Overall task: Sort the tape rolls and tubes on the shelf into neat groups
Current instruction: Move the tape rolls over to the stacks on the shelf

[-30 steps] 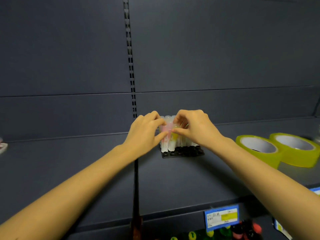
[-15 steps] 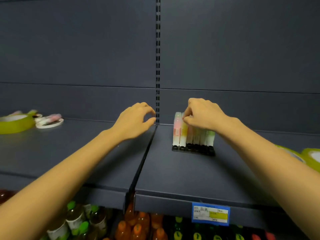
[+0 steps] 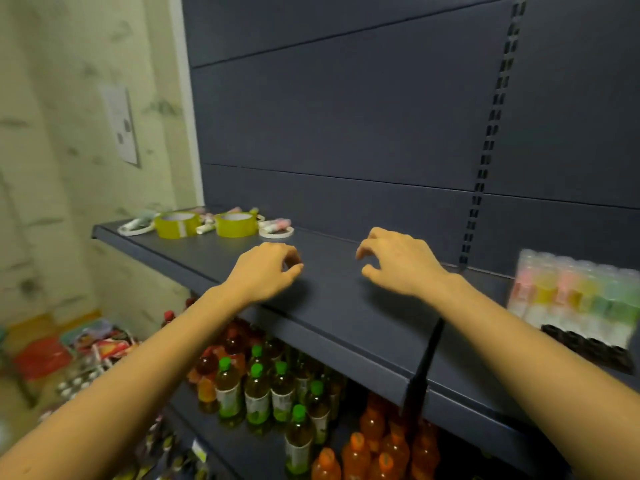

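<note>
Left hand (image 3: 266,271) and right hand (image 3: 398,265) over mid shelf (image 3: 346,306), fingers loosely curled, both empty. Yellow tape rolls (image 3: 176,224) and loose tubes (image 3: 277,224) far left; upright tubes (image 3: 575,292) standing in block at right.

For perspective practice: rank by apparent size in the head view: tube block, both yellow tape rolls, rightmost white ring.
1. tube block, nearest camera.
2. left yellow roll, right yellow roll: alike.
3. white ring.

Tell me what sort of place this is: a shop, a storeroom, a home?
Most likely a small shop, or its stockroom. The dark metal shelf meets a slotted upright as retail racking does, rows of bottled drinks fill the level below, and packaged goods lie heaped on the floor.
</note>
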`<state>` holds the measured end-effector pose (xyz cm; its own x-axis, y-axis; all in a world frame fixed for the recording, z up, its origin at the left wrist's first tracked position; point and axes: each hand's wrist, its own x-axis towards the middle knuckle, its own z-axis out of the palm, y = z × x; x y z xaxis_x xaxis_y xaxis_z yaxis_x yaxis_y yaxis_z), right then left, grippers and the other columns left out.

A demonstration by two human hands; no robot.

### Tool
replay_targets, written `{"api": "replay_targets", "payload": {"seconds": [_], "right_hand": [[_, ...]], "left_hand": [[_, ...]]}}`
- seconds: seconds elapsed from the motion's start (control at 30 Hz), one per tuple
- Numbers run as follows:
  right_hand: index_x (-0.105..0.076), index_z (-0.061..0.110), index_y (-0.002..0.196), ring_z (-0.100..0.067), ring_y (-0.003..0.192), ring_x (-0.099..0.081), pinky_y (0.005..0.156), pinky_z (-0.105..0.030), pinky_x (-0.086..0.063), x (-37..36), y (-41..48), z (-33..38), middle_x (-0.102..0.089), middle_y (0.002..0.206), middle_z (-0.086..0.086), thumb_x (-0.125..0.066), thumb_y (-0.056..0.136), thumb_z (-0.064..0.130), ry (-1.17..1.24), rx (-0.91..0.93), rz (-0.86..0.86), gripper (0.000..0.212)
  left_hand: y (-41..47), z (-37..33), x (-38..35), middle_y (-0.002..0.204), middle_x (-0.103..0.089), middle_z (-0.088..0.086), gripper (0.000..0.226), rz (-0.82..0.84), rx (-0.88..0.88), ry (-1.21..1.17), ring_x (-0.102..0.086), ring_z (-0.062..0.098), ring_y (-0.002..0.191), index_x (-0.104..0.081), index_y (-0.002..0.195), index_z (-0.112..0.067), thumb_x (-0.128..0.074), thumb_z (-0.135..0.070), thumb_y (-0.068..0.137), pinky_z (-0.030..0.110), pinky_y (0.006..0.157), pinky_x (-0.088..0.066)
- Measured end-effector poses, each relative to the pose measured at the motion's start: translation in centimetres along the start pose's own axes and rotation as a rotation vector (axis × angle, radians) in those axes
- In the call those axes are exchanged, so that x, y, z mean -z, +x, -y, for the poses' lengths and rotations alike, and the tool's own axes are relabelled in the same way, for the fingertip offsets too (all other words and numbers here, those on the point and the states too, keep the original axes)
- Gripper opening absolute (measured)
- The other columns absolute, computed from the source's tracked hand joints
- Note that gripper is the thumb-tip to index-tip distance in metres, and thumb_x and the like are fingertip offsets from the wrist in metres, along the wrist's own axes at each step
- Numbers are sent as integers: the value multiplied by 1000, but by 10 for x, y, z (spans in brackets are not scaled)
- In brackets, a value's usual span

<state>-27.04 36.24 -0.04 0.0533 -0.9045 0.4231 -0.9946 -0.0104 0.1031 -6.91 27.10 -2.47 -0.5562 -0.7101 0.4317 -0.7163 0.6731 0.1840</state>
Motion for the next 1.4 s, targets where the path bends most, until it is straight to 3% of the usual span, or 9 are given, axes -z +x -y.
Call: {"api": "replay_targets", "payload": {"seconds": [0.2,0.5,0.73,0.87,1.0,1.13,1.3,1.4], "right_hand": [[-58,25,119,-20,107,-55,71,-30,-39,-27,62,66,-50,124,3,-48,92,33,43,60,30,30],[-62,29,115,-22,105,-56,72,-29,-39,-68,152,157,-59,116,3,-51,90,31,145,-34,51,27],[-63,30,112,-30,109,-49,89,-40,-45,-87,211,205,-59,112,-1,-51,88,30,167,-144,79,27],[-63,28,113,-27,106,-56,91,-38,-42,-95,236,204,-62,114,-2,-51,90,31,142,-184,92,26],[-63,28,112,-26,104,-59,81,-35,-45,-103,256,188,-63,115,-2,-52,90,31,148,-261,108,24],[-64,24,112,-28,103,-58,72,-32,-41,-113,280,157,-62,115,-6,-53,90,31,164,-412,76,25],[-64,16,112,-31,105,-58,83,-39,-49,-130,310,112,-62,116,-12,-55,91,25,249,-650,72,25],[-64,9,108,-30,100,-59,80,-38,-49,-144,329,93,-63,111,-14,-55,91,30,258,-740,108,29]], "left_hand": [[-17,94,23,106,-68,-1,21,-16,101,66,-61,21,98,-64,101,-21,-51,-33,91,32,77,-45],[-16,227,51,105,-67,-1,23,-18,92,83,-61,21,97,-63,102,-21,-49,-36,92,36,78,-49],[-9,311,58,99,-67,-3,21,-65,85,43,-61,17,87,-66,98,-21,-50,-34,91,31,70,-46],[9,336,56,91,-63,-6,20,-84,82,-21,-58,16,87,-66,98,-21,-51,-33,91,34,73,-50],[39,348,47,83,-57,-9,18,-141,42,-84,-53,10,79,-68,94,-19,-54,-29,90,28,68,-41],[77,354,35,91,-62,-6,18,-143,-11,-106,-61,17,85,-68,93,-17,-54,-28,90,29,68,-43],[138,354,21,91,-66,-3,20,-151,-101,-152,-60,14,83,-67,96,-20,-51,-31,91,31,70,-48],[171,349,11,92,-65,-5,25,-146,-182,-68,-56,12,83,-67,96,-21,-47,-36,92,29,66,-44]]}}
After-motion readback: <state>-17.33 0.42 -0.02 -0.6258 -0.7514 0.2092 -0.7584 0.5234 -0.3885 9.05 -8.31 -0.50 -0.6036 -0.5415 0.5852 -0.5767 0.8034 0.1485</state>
